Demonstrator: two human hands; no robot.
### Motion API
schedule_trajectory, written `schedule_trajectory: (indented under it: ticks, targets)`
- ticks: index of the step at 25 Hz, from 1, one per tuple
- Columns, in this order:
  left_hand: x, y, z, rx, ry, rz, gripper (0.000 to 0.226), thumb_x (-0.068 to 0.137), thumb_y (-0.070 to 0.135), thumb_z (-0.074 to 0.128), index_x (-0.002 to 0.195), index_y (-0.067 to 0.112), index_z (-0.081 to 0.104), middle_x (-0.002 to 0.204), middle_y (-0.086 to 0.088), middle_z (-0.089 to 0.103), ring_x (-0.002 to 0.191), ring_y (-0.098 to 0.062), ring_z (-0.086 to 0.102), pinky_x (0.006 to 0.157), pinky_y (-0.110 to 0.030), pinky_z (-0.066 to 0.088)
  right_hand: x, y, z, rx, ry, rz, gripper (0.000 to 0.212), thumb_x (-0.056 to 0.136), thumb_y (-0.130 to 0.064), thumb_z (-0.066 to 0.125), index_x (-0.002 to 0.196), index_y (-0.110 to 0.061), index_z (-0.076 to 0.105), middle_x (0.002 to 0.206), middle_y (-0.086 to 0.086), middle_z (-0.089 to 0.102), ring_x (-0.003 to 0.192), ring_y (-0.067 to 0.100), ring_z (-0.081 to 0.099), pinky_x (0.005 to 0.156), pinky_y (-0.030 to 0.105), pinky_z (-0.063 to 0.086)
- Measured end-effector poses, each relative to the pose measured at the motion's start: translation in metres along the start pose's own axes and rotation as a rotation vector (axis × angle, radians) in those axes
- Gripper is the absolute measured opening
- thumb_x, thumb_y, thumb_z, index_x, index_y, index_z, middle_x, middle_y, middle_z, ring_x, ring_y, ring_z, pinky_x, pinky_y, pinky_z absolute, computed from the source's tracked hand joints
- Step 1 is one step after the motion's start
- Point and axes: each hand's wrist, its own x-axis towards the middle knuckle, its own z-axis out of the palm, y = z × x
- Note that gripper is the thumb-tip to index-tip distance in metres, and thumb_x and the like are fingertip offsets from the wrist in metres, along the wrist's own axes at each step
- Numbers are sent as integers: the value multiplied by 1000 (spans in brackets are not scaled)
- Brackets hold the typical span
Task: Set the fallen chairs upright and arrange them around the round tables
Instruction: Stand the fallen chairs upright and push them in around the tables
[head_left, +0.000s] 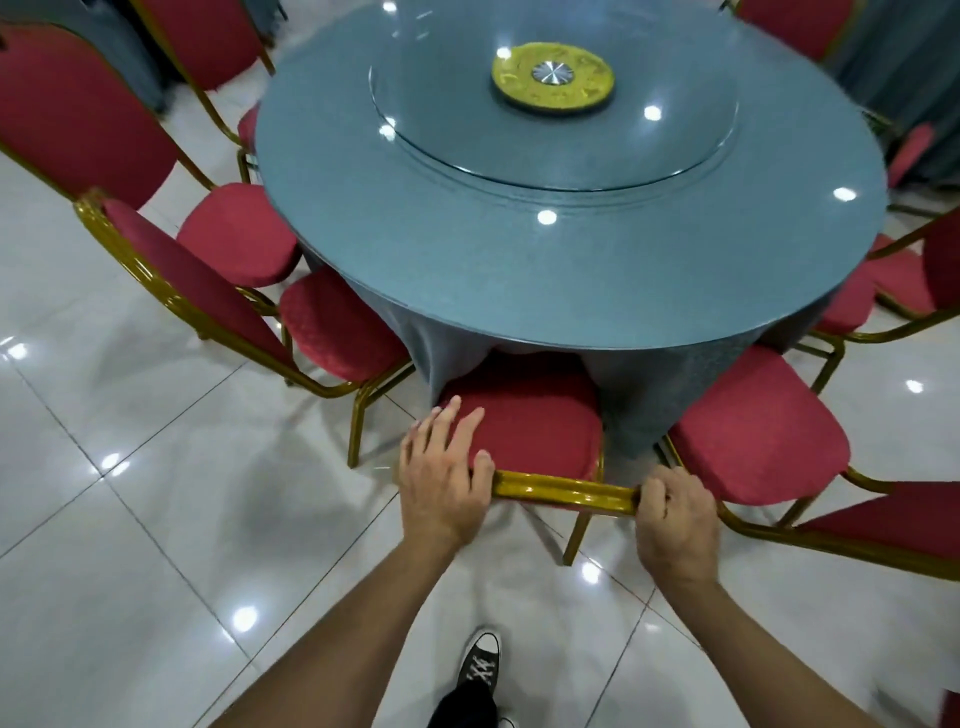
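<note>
Though both on the chair rail (563, 491), left hand (441, 475) flat, right hand (675, 514) clenched.

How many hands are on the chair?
2: the left hand rests on the left end of the chair's gold rail, fingers stretched out; the right hand curls round the right end. No other hand shows.
</note>
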Motion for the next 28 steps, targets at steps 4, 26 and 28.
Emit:
schedule_trajectory:
  ticks: [4, 26, 28]
  targets:
    - [-73, -31, 5, 7, -40, 9, 56, 87, 35, 35, 136, 23, 59, 147, -3, 53, 136, -22, 45, 116, -53, 30, -83, 10, 9, 80, -23, 0, 24, 87, -32, 32, 69, -20, 44, 70, -5, 43, 72, 19, 43, 70, 40, 40]
    - [-16, -44, -7, -99, 22, 14, 55, 82, 36, 38, 129, 20, 61, 144, -2, 54, 129, -19, 49, 103, -41, 42, -30, 5, 30, 129, 66, -167, 22, 83, -22, 33, 65, -15, 43, 64, -3, 40, 59, 20, 39, 54, 38, 38]
    - [-32, -40, -4, -71, -21, 9, 54, 83, 37, 38, 129, 21, 61, 143, -3, 54, 129, -20, 49, 106, -48, 41, -37, 9, 25, 119, 22, -177, 23, 84, -24, 32, 66, -15, 42, 65, -1, 40, 61, 20, 39, 56, 41, 41]
